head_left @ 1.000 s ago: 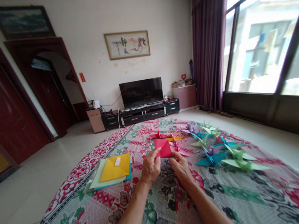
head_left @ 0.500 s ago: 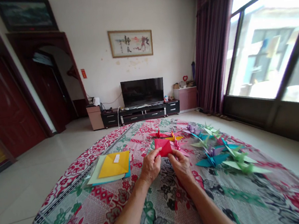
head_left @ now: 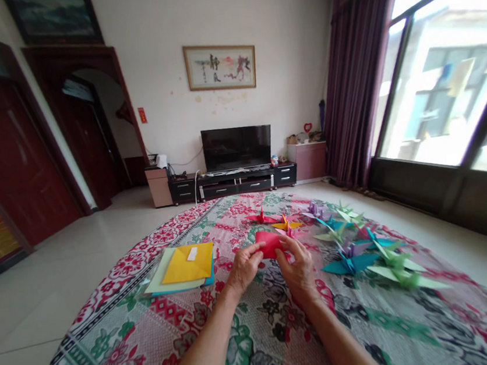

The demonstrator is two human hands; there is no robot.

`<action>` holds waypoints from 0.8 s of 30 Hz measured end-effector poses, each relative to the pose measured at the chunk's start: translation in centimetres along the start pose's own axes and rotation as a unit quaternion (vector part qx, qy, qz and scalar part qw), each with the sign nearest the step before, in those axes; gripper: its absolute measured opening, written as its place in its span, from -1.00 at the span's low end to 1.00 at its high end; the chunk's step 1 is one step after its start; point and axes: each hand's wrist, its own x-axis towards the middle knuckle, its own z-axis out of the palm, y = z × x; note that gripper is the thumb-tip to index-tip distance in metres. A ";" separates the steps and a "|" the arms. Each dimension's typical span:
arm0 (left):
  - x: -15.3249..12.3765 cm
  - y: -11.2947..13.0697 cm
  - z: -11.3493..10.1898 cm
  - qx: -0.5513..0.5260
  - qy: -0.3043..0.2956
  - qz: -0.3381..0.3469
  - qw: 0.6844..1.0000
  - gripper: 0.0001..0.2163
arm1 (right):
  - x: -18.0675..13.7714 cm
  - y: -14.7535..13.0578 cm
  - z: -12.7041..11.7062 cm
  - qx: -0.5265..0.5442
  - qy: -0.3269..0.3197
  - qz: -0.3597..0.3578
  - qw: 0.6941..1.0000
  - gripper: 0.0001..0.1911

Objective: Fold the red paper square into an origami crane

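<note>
Red paper (head_left: 268,240) held over floral tablecloth (head_left: 262,350) — two-handed pinch.
Left hand (head_left: 244,269) grips its left side, right hand (head_left: 297,265) its right — yellow sheet (head_left: 177,270) off left, blue crane (head_left: 350,263) off right.

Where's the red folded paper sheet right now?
In the head view, the red folded paper sheet is slightly right of centre, held between the left hand and right hand, with the yellow paper crane just beyond it.

The floral tablecloth (head_left: 262,344) carries 1 paper stack (head_left: 186,266) at left, colourful paper cranes (head_left: 350,262) at right.
</note>
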 end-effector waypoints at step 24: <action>0.1 -0.4 -1.0 -0.102 -0.008 -0.088 0.991 -0.65 | -0.3 -0.4 0.2 0.204 -0.109 0.107 0.967 -0.60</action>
